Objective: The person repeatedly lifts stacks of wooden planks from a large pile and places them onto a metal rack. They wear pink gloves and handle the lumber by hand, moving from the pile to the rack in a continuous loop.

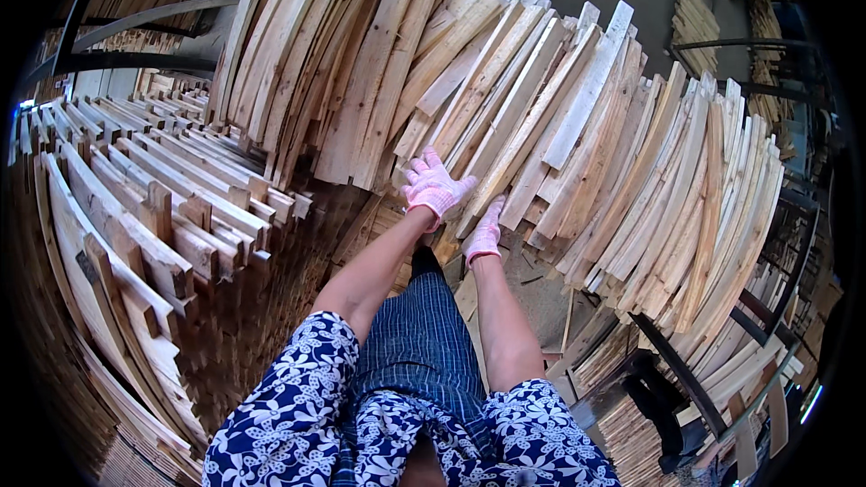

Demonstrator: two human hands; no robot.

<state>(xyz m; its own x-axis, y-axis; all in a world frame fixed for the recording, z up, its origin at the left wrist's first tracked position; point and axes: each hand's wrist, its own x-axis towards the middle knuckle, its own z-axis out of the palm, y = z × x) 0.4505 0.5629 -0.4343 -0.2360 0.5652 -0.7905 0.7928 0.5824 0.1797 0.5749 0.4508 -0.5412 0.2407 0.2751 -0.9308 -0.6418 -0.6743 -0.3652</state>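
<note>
Both my hands wear pink knit gloves and reach to the near ends of a long row of rough wooden planks [541,104]. My left hand [433,185] is open, fingers spread and thumb out to the right, against the plank ends. Lower and to its right, my right hand [484,234] closes at the near end of a pale wooden plank [494,182], its fingers along the side. Part of its grip is hidden between the boards. Some planks in the row lean across others or stick up unevenly.
At the left stands another large stack of planks [162,198], its ends jutting out unevenly. Dark metal rack bars [135,60] cross the upper left, and another dark bar [678,374] stands at the lower right. More timber [695,27] lies at the far right.
</note>
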